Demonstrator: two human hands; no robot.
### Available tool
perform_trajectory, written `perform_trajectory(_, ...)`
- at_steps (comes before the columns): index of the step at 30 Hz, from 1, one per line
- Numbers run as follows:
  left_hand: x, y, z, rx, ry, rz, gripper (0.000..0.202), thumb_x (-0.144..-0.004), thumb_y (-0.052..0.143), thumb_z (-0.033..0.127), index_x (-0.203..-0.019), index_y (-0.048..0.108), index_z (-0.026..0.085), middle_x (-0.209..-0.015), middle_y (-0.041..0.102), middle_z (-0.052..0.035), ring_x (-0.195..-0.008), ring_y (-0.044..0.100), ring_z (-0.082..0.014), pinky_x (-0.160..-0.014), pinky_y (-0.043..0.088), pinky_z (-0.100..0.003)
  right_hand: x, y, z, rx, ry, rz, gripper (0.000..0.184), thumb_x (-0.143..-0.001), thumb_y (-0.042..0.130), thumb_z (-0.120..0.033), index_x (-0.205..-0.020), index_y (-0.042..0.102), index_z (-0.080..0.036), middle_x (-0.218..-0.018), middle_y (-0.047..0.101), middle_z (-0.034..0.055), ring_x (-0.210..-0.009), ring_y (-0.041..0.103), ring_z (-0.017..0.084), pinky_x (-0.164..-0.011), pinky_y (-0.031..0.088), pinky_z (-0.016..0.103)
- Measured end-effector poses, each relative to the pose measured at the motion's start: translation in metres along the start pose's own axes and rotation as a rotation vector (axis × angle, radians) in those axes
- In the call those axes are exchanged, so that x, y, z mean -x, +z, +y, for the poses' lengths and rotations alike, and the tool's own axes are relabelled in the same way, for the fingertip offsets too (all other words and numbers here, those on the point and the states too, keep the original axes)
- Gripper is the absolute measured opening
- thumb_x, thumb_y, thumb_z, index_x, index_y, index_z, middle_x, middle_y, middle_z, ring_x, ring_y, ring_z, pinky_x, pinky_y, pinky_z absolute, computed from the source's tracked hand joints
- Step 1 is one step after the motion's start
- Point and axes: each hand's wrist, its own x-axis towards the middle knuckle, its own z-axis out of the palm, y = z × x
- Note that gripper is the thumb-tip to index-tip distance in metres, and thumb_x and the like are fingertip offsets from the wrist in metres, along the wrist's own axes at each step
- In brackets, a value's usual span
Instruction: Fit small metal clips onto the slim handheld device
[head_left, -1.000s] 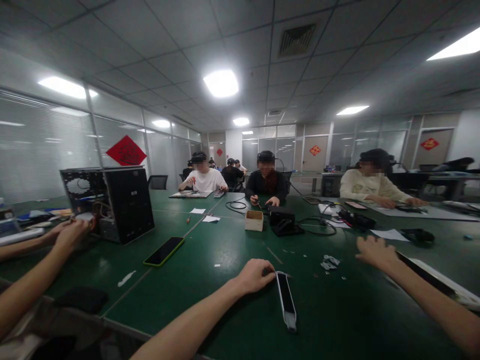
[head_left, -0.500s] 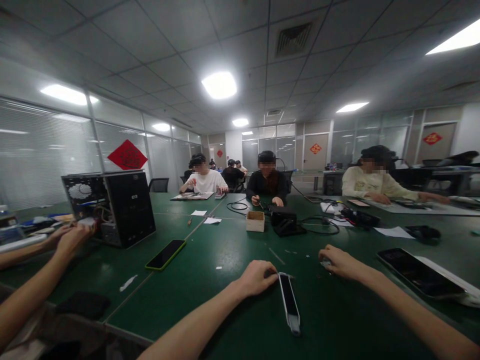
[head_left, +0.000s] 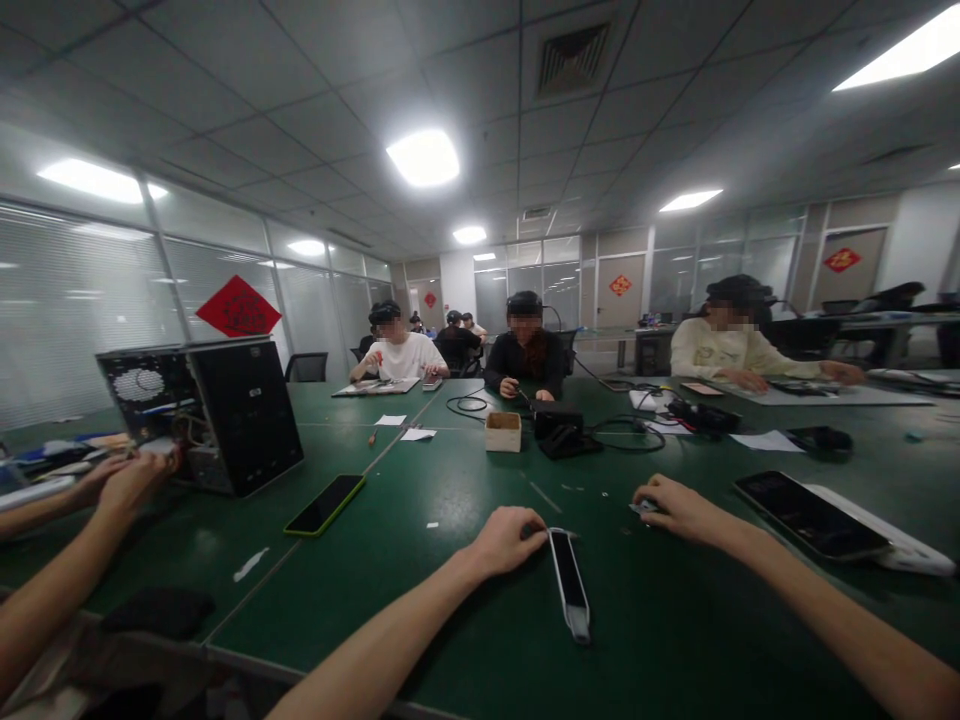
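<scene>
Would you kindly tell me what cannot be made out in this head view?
In the head view:
Pale scraps: partly covered by the right hand; number unclear.
Left hand: its hold on the narrow device is partly hidden by the hand itself.
Small box: its bottom is hidden by its near side.
Dark-screened device: markings too faint.

A black computer case (head_left: 255,415) stands left of a green-edged phone (head_left: 325,505) and small box (head_left: 503,438).

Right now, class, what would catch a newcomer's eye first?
Likely the black computer case at left, then the red diamond just above it in view. At front centre, the left hand is beside a slim device; further right, the right hand is at pale scraps.
</scene>
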Motion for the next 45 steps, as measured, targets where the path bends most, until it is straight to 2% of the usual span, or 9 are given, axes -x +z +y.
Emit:
perform_trajectory(6,0.001,0.000,0.001,0.029,-0.028,-0.007,0.025,-0.089,0.048,0.035,-0.103,0.063,0.019,-0.099,0.064,-0.0020,-0.081,0.059,-0.0135,-0.069,0.045,-0.022,0.009,-0.007,-0.008,-0.037,-0.035,-0.067,0.029,-0.080,0.049,-0.034,-0.101,0.064,-0.021,-0.104,0.062,0.0087,-0.096,0.057,0.023,-0.083,0.045,0.032)
perform_trajectory(12,0.004,-0.007,0.007,-0.005,-0.020,-0.021,0.026,-0.089,0.047,0.034,-0.102,0.063,0.018,-0.096,0.065,-0.0025,-0.079,0.058,-0.0136,-0.070,0.044,-0.023,0.009,-0.006,-0.009,-0.081,-0.061,-0.133,0.025,-0.079,0.050,-0.032,-0.091,0.066,-0.017,-0.095,0.065,0.0087,-0.088,0.061,0.022,-0.077,0.047,0.030)
perform_trajectory(21,0.004,-0.006,0.006,0.001,-0.019,0.003,0.027,-0.089,0.047,0.035,-0.102,0.063,0.019,-0.096,0.065,-0.0020,-0.080,0.058,-0.0135,-0.071,0.044,-0.023,0.008,-0.004,-0.015,0.001,-0.018,-0.087,0.019,-0.076,0.050,-0.017,-0.086,0.065,-0.015,-0.091,0.065,0.0091,-0.082,0.062,0.021,-0.070,0.046,0.028)
perform_trajectory(28,0.001,-0.003,0.004,-0.004,0.002,0.030,0.025,-0.086,0.050,0.034,-0.099,0.064,0.018,-0.094,0.066,-0.0022,-0.076,0.058,-0.0133,-0.069,0.044,-0.022,-0.002,0.012,-0.010,0.032,-0.098,0.000,0.020,-0.080,0.047,-0.022,-0.087,0.064,-0.017,-0.091,0.064,0.0079,-0.080,0.060,0.018,-0.069,0.044,0.025)
perform_trajectory(32,-0.002,-0.001,0.001,0.010,0.011,0.048,0.024,-0.086,0.050,0.033,-0.097,0.064,0.018,-0.091,0.066,-0.0023,-0.072,0.058,-0.0132,-0.067,0.044,-0.022,-0.002,0.003,-0.006,0.036,-0.089,0.035,0.019,-0.081,0.049,-0.024,-0.090,0.064,-0.017,-0.090,0.066,0.0073,-0.081,0.060,0.018,-0.071,0.043,0.025)
perform_trajectory(36,-0.005,0.000,-0.005,0.014,0.020,0.051,0.027,-0.086,0.049,0.036,-0.097,0.064,0.017,-0.090,0.066,-0.0026,-0.072,0.058,-0.0144,-0.067,0.044,-0.024,0.003,-0.006,0.004,0.053,-0.004,0.016,0.016,-0.081,0.053,-0.025,-0.086,0.064,-0.016,-0.089,0.067,0.0076,-0.080,0.061,0.019,-0.069,0.042,0.025)
perform_trajectory(45,-0.007,0.003,-0.007,0.026,0.029,0.047,0.026,-0.085,0.050,0.037,-0.097,0.065,0.019,-0.090,0.066,-0.0026,-0.074,0.059,-0.0151,-0.068,0.045,-0.025,0.005,-0.006,0.008,-0.019,-0.039,-0.037,0.015,-0.079,0.058,-0.026,-0.087,0.066,-0.017,-0.090,0.067,0.0059,-0.083,0.062,0.019,-0.072,0.044,0.026)
